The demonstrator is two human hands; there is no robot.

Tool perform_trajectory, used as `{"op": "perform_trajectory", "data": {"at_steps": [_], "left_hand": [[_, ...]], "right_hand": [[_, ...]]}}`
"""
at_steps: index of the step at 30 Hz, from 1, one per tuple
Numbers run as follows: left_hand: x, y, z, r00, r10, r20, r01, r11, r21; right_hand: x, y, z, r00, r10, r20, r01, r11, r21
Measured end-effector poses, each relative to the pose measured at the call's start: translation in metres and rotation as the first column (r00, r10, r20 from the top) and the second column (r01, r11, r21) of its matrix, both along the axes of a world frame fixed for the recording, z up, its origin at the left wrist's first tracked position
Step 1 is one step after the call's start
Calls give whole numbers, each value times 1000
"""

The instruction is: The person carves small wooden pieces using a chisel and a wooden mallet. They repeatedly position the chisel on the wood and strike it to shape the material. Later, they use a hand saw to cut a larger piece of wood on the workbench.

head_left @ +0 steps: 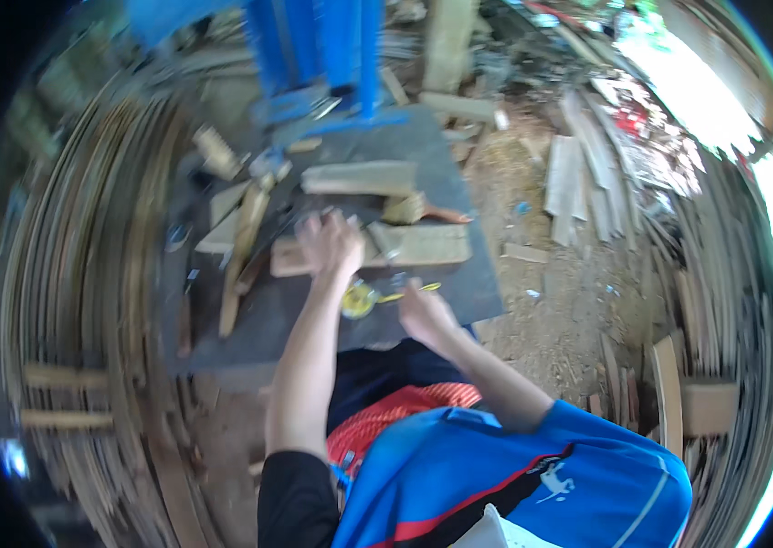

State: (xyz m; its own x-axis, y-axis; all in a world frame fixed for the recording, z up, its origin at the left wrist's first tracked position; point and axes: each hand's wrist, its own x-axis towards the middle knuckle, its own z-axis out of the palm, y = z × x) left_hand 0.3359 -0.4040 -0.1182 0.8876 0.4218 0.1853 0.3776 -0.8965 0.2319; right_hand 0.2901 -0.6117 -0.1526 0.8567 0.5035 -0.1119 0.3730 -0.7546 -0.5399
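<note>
A pale wooden board [423, 247] lies across the dark worktable. My left hand [330, 245] is over its left part; its fingers are blurred, so their grip is unclear. Closer to me, my right hand [425, 310] is closed on a thin yellow strip, which sticks out on both sides of the fingers. Whether it is a pencil or a tape blade I cannot tell. Between my hands, near the table's front edge, sits a round yellow tape measure [358, 300]. Behind the board rest another wood piece [359, 177] and a block [403, 209] with an orange-brown handle-like part beside it.
Long wooden pieces [242, 260] and offcuts lie on the left of the worktable [290, 320]. A blue metal frame [313, 55] stands at its far side. Stacked boards [85, 247] line the left, with more stacks [715, 265] and loose planks [567, 178] on the right.
</note>
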Motion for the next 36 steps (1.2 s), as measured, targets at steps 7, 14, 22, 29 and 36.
{"op": "perform_trajectory", "data": {"at_steps": [7, 14, 22, 29, 36], "left_hand": [[2, 4, -17, 1000, 5, -1, -5, 998, 65], [6, 5, -16, 1000, 25, 15, -26, 998, 58], [10, 6, -21, 998, 12, 63, -20, 991, 129], [9, 1, -15, 1000, 25, 16, -27, 995, 92], [6, 2, -17, 998, 39, 58, -46, 992, 116]], "right_hand": [[6, 18, 1, 995, -89, 41, 87, 995, 48], [-23, -5, 9, 993, -114, 43, 111, 992, 66], [-40, -43, 24, 999, -49, -19, 50, 997, 58], [-30, -46, 46, 999, -22, -32, 22, 1000, 3], [-29, -44, 59, 997, -6, -75, 3, 999, -43]]}}
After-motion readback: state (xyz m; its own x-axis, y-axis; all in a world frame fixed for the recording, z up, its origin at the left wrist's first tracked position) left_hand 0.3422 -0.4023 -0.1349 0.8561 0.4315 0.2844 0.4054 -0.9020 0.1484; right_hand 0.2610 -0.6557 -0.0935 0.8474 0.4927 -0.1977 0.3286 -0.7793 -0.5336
